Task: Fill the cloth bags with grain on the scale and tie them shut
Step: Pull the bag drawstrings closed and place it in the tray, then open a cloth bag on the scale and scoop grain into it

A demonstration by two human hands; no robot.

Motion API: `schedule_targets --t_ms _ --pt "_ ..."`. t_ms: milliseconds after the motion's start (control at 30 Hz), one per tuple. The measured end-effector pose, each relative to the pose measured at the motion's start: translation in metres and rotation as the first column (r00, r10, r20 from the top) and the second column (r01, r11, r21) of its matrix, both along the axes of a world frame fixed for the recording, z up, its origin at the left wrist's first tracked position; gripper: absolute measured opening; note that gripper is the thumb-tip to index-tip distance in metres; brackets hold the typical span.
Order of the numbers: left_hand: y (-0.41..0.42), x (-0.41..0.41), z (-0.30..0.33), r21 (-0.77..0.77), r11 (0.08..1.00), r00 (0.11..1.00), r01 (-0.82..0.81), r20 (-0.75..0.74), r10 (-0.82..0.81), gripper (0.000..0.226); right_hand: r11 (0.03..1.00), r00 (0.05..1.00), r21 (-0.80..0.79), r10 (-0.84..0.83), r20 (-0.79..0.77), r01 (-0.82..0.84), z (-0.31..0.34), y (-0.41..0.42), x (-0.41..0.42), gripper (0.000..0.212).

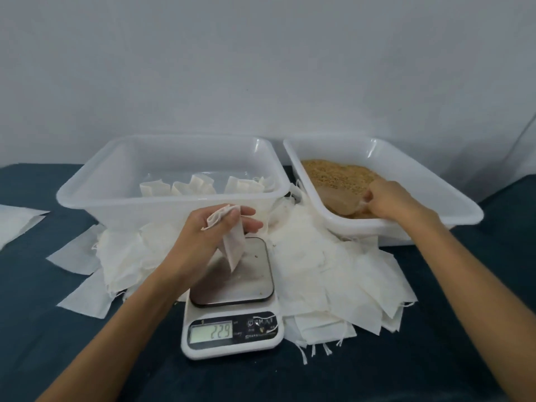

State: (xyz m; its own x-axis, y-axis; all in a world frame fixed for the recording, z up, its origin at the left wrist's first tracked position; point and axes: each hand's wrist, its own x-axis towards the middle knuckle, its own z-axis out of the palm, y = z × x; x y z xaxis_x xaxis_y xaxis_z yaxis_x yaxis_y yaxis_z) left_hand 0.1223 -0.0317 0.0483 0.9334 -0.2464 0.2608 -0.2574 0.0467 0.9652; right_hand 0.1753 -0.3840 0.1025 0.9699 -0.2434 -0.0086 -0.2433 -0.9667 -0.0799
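My left hand (211, 230) pinches an empty white cloth bag (233, 246) by its mouth, so that the bag hangs over the metal platform of the digital scale (249, 285). The scale display reads 229. My right hand (391, 200) is inside the right tub (452, 195) and grips a clear plastic scoop (343, 200) that lies in the brown grain (336, 172). Several filled, tied bags (194, 185) stand in the left tub (95, 187).
Loose empty cloth bags (333, 265) are heaped on the dark blue table (34, 288) around the scale, to its left and right. More flat bags lie at the far left. A plain wall rises behind the tubs.
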Motion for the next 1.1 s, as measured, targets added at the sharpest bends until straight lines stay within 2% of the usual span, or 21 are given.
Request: schedule_targets --t_ms 67,133,167,233,300,367,433,533,633,700,767,867,933,1000,1100 --pt "0.003 -0.003 0.009 -0.056 0.998 0.999 -0.030 -0.012 0.029 0.027 0.999 0.982 -0.023 0.048 0.181 -0.044 0.004 0.013 -0.006 0.027" --pt "0.010 -0.002 0.019 -0.076 0.994 0.997 -0.073 -0.007 0.073 0.028 0.969 0.858 0.089 0.160 0.488 -0.231 0.007 0.043 -0.023 0.023" --pt "0.015 0.000 0.024 -0.074 0.992 0.995 -0.099 0.008 0.099 0.028 0.914 0.769 0.158 0.210 0.604 -0.373 0.009 0.063 -0.036 0.017" --pt "0.029 0.008 0.036 -0.077 0.984 0.986 -0.158 0.031 0.161 0.026 0.747 0.658 0.274 0.277 0.700 -0.606 0.008 0.106 -0.061 0.009" --pt "0.049 0.020 0.051 -0.077 0.968 0.969 -0.240 0.038 0.243 0.024 0.613 0.630 0.366 0.290 0.720 -0.700 -0.004 0.140 -0.078 0.011" --pt "0.074 0.037 0.065 -0.052 0.937 0.936 -0.345 0.049 0.348 0.023 0.546 0.643 0.437 0.266 0.719 -0.715 -0.019 0.162 -0.083 0.012" --pt "0.096 0.055 0.076 -0.027 0.903 0.903 -0.428 0.038 0.429 0.022 0.514 0.677 0.499 0.245 0.694 -0.698 -0.033 0.170 -0.082 0.012" --pt "0.118 0.082 0.077 0.025 0.851 0.851 -0.524 -0.035 0.524 0.020 0.504 0.683 0.506 0.265 0.681 -0.700 -0.046 0.170 -0.079 0.014" --pt "0.130 0.102 0.068 0.209 0.787 0.799 -0.581 -0.037 0.600 0.019 0.505 0.668 0.485 0.284 0.688 -0.714 -0.051 0.167 -0.078 0.014" --pt "0.137 0.111 0.064 0.427 0.657 0.745 -0.621 0.063 0.664 0.019 0.501 0.666 0.486 0.282 0.691 -0.716 -0.052 0.165 -0.076 0.014" --pt "0.144 0.116 0.064 0.552 0.506 0.688 -0.663 0.183 0.702 0.023 0.498 0.658 0.483 0.272 0.702 -0.720 -0.052 0.165 -0.076 0.014" --pt "0.153 0.117 0.064 0.760 0.334 0.737 -0.558 0.268 0.620 0.025 0.498 0.651 0.485 0.239 0.721 -0.719 -0.050 0.163 -0.075 0.014" --pt "0.157 0.116 0.057 0.894 0.193 0.814 -0.404 0.255 0.521 0.041 0.503 0.647 0.491 0.195 0.737 -0.711 -0.048 0.161 -0.074 0.014" --pt "0.159 0.116 0.052 0.942 0.158 0.868 -0.296 0.196 0.457 0.048 0.504 0.656 0.514 0.150 0.739 -0.694 -0.048 0.158 -0.071 0.014" --pt "0.155 0.110 0.055 0.939 0.167 0.847 -0.299 0.180 0.500 0.020 0.498 0.674 0.541 0.128 0.727 -0.678 -0.049 0.156 -0.068 0.015"
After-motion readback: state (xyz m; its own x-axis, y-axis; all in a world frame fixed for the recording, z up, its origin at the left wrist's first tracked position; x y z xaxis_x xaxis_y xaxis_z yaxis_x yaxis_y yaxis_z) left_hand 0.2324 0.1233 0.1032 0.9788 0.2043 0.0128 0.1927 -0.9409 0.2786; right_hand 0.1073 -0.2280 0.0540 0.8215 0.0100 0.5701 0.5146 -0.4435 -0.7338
